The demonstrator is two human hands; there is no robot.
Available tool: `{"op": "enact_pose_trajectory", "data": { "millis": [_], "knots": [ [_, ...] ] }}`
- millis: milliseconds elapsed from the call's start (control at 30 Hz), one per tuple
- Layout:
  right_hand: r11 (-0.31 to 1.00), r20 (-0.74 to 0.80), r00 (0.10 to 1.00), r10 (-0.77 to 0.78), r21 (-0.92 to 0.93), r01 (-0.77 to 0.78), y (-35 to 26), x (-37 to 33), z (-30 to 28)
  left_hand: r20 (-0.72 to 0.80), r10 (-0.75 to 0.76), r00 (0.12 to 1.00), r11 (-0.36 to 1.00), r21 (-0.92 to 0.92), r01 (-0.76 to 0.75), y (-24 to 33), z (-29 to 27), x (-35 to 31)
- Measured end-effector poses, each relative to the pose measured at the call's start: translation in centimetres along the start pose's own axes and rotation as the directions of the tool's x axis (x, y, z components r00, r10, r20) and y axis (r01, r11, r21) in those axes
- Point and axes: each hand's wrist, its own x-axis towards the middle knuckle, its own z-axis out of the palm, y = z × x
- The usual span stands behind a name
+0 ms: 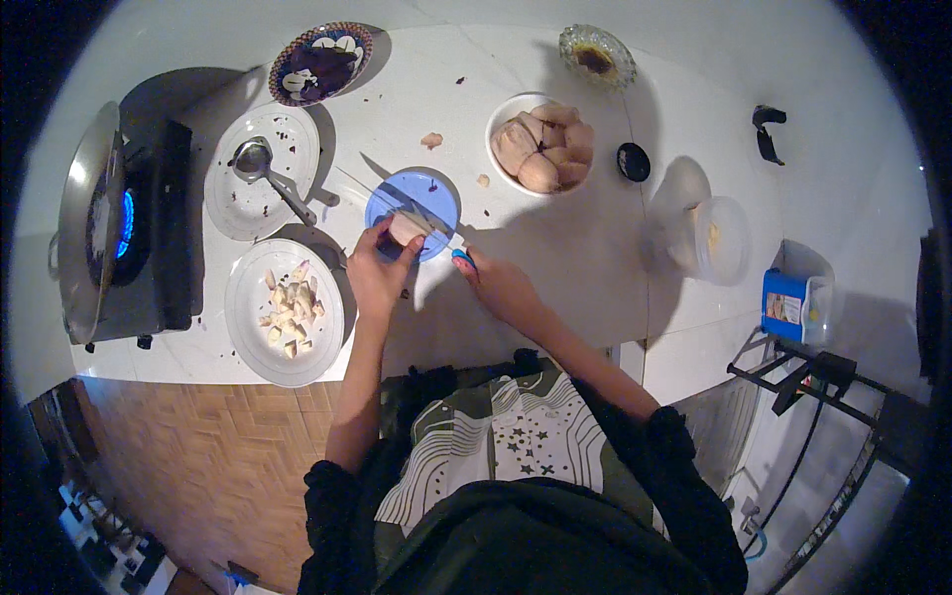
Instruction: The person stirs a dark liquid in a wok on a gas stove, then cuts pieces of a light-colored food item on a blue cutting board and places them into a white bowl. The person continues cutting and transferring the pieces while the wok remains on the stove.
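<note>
My left hand (379, 276) is closed around a pale pinkish piece of food (405, 229), pinching it between thumb and fingers. The piece rests on a round blue lid-like board (385, 188) on the white counter. In my right hand (498, 288) is a knife with a blue handle (460, 257), its long thin blade slanting up and left across the board, against the far side of the piece. The cut, if there is one, is too small to make out. Beyond the board, a white bowl (490, 142) holds several rounded pinkish pieces of similar colour.
A white plate (240, 332) of chopped pale pieces lies left; behind it another plate (230, 206) carries a metal ladle (260, 164). A wok (91, 228) stands over a lit blue-flamed stove (164, 248). Rearward are a patterned basket (281, 74) and glass dish (623, 64); right, a clear container (732, 243).
</note>
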Motion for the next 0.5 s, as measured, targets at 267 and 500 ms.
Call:
{"op": "enact_pose_trajectory", "data": {
  "millis": [267, 500],
  "knots": [
    [0.996, -0.121, 0.991, -0.057, -0.076, 0.048, 0.2, 0.8, 0.8, 0.003, -0.014, 1.000, 1.000, -0.003, 0.014, 0.2, 0.0, 0.3],
    [0.936, -0.328, 0.881, -0.340, -0.207, 0.284, 0.7, 0.9, 1.4, 0.019, -0.012, 1.000, 0.999, 0.048, 0.011, -0.1, 0.2, 0.5]
  ]
}}
